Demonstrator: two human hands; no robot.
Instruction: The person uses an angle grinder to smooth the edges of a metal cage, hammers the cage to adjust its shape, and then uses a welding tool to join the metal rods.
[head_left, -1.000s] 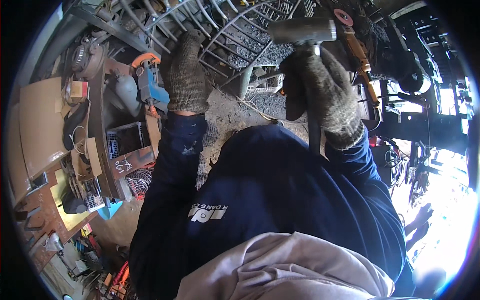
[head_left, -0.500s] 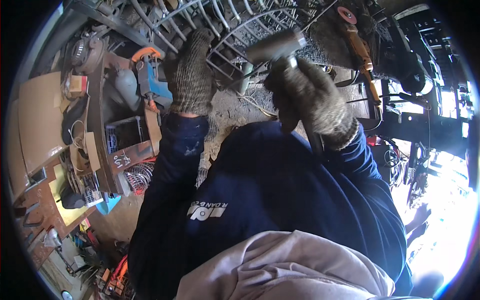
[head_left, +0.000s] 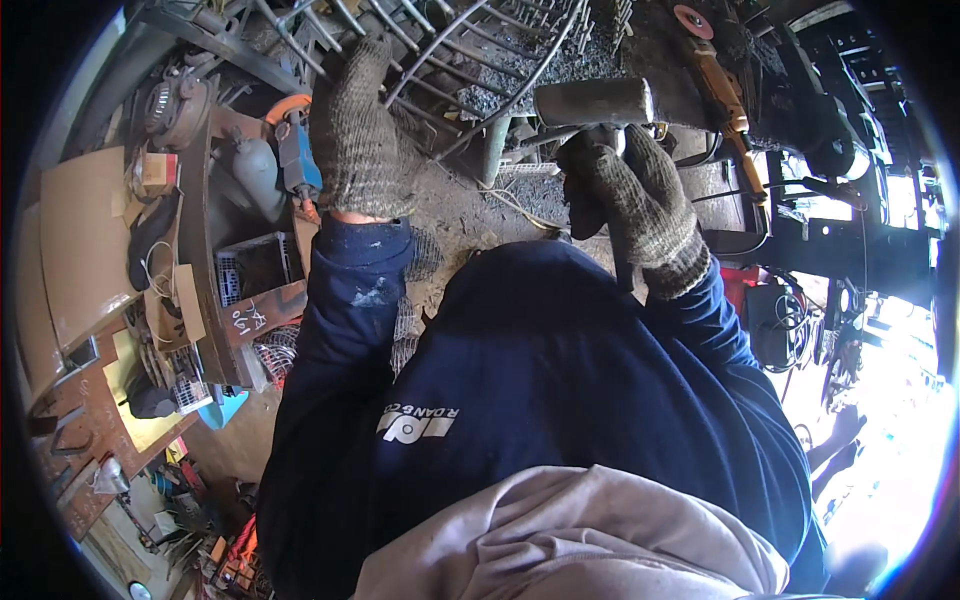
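Right hand (head_left: pixel 635 195), gloved: clenched on hammer (head_left: pixel 592 102), head just above the fist. Left hand (head_left: pixel 358 135), gloved: grasping bar of metal grille (head_left: pixel 470 50). Grille spans between both hands.

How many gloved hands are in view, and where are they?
2. The left hand grips a bar of the metal grille, upper left; the right hand holds a hammer, upper right. Others may be hidden.

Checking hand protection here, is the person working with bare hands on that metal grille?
No, both the left hand and the right hand wear knitted grey work gloves, the left resting on the curved metal grille.
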